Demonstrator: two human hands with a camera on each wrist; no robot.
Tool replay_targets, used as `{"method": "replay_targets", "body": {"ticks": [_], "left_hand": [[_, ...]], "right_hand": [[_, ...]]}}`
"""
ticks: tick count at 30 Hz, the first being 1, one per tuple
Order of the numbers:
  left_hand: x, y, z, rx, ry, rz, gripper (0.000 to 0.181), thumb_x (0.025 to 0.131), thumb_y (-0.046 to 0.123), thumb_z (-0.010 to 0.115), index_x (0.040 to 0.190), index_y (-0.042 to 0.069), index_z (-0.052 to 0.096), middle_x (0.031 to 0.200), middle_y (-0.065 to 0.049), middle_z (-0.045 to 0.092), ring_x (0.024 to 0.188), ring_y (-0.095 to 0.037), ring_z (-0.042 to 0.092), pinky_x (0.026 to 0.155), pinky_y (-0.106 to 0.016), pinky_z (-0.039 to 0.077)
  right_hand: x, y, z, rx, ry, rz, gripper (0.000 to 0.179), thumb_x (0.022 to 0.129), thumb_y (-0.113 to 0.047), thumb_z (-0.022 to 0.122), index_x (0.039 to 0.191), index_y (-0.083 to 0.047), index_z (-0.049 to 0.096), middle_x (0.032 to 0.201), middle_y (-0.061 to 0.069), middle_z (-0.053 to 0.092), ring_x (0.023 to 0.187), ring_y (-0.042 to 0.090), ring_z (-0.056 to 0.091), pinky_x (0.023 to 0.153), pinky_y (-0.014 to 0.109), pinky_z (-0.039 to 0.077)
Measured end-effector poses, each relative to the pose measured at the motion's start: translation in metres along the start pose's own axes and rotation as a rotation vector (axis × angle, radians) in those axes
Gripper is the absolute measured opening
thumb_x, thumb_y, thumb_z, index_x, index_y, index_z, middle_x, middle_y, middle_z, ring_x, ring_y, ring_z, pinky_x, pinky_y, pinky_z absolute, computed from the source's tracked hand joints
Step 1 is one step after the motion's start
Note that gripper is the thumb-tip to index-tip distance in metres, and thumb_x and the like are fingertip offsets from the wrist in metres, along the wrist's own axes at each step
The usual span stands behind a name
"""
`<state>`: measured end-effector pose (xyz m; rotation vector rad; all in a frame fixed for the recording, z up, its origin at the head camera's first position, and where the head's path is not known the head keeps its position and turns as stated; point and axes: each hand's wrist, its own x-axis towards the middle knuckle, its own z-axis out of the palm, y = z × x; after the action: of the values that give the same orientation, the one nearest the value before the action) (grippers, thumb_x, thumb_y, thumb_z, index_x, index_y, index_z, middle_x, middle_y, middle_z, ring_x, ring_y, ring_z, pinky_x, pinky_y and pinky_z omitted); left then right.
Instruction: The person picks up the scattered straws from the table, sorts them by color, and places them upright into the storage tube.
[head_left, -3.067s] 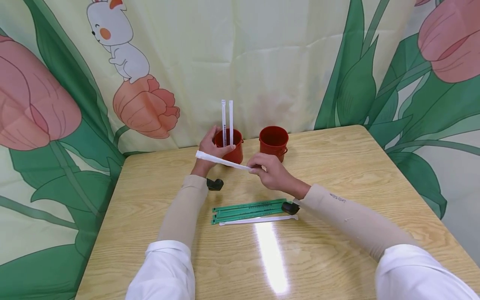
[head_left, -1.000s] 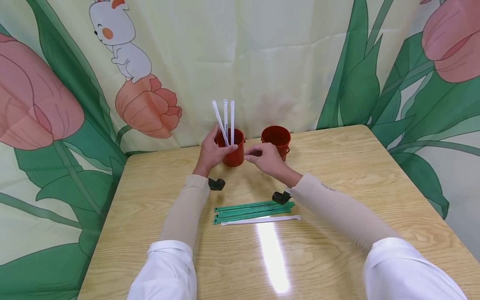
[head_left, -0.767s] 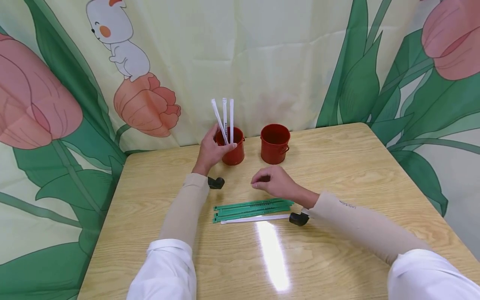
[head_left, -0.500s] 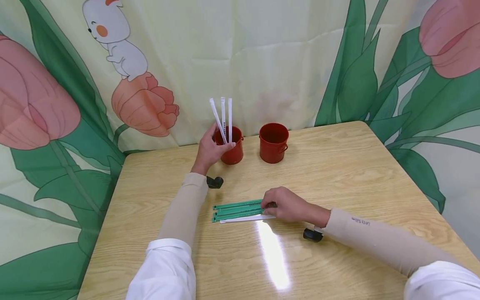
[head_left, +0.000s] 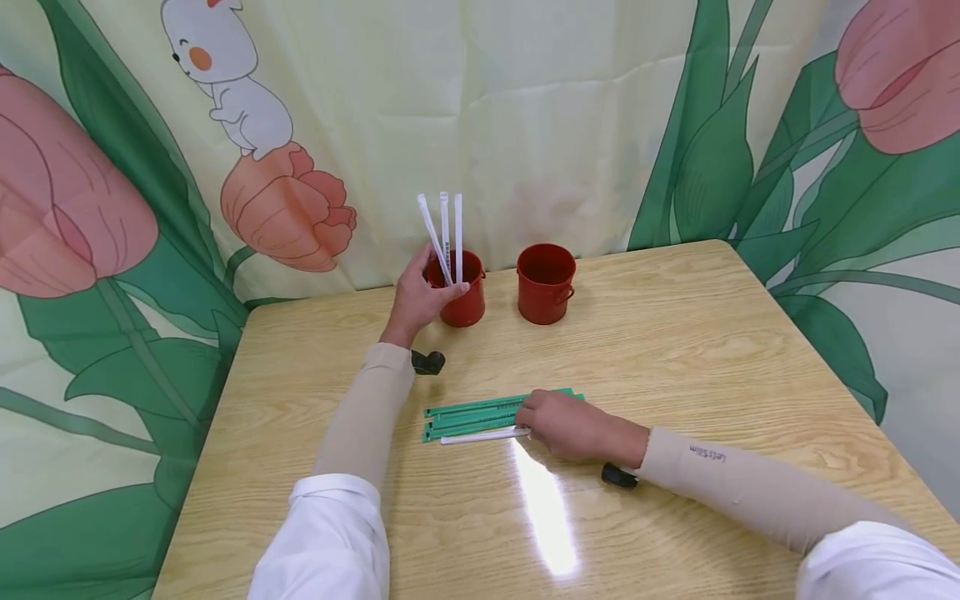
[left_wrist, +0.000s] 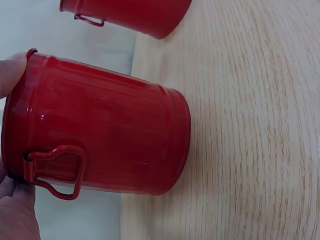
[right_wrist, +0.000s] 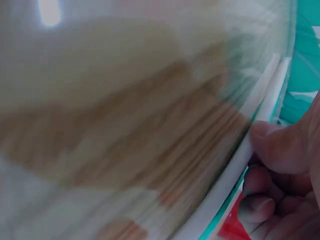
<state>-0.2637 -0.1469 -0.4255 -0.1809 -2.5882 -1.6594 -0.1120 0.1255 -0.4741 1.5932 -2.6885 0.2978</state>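
My left hand (head_left: 422, 293) holds the left red bucket (head_left: 467, 310) by its rim; the left wrist view shows this bucket (left_wrist: 110, 125) standing on the table, its small side handle hanging. Three white paper-wrapped straws (head_left: 459, 237) stand in it, one leaning left. My right hand (head_left: 566, 425) is down at the straws lying on the table. Its thumb and curled fingers pinch a white wrapped straw (right_wrist: 220, 187), whose left part (head_left: 480, 437) shows in the head view. Alongside lie several green-wrapped straws (head_left: 472, 414), partly covered by the hand.
A second red bucket (head_left: 543, 298) stands right of the first, with no straws showing above its rim. Behind the wooden table (head_left: 675, 350) hangs a printed curtain (head_left: 555, 108). A bright light reflection lies on the tabletop in front of the straws.
My right hand put a third white straw into the left bucket, let go, and came back down to the white straw on the table. The left hand stayed on the bucket.
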Motion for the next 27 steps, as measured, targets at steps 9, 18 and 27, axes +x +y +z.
{"method": "replay_targets", "body": {"ticks": [9, 18, 27], "left_hand": [[-0.001, 0.002, 0.001, 0.000, -0.004, -0.005, 0.078, 0.087, 0.028, 0.086, 0.154, 0.024, 0.045, 0.153, -0.003, 0.054, 0.137, -0.029, 0.054, 0.112, -0.055, 0.052], [-0.001, -0.001, -0.001, -0.015, -0.010, -0.002, 0.077, 0.087, 0.027, 0.087, 0.152, 0.022, 0.047, 0.152, -0.003, 0.056, 0.137, -0.029, 0.054, 0.113, -0.055, 0.051], [-0.002, -0.001, 0.000, -0.007, 0.002, 0.007, 0.079, 0.086, 0.027, 0.087, 0.153, 0.023, 0.046, 0.151, -0.004, 0.056, 0.136, -0.030, 0.054, 0.113, -0.055, 0.051]], "right_hand": [[-0.004, 0.006, -0.010, -0.180, 0.013, -0.090, 0.021, 0.090, 0.004, 0.069, 0.103, -0.011, 0.063, 0.094, -0.002, 0.059, 0.088, 0.014, 0.051, 0.078, 0.024, 0.049], [0.013, 0.019, -0.039, 0.073, 0.186, 0.030, 0.025, 0.089, 0.013, 0.066, 0.098, -0.009, 0.057, 0.091, 0.001, 0.054, 0.088, 0.015, 0.047, 0.077, 0.026, 0.046], [0.053, 0.023, -0.066, 0.243, 0.420, 0.058, 0.016, 0.093, 0.007, 0.068, 0.098, -0.006, 0.060, 0.091, 0.004, 0.061, 0.086, 0.017, 0.053, 0.076, 0.029, 0.050]]}}
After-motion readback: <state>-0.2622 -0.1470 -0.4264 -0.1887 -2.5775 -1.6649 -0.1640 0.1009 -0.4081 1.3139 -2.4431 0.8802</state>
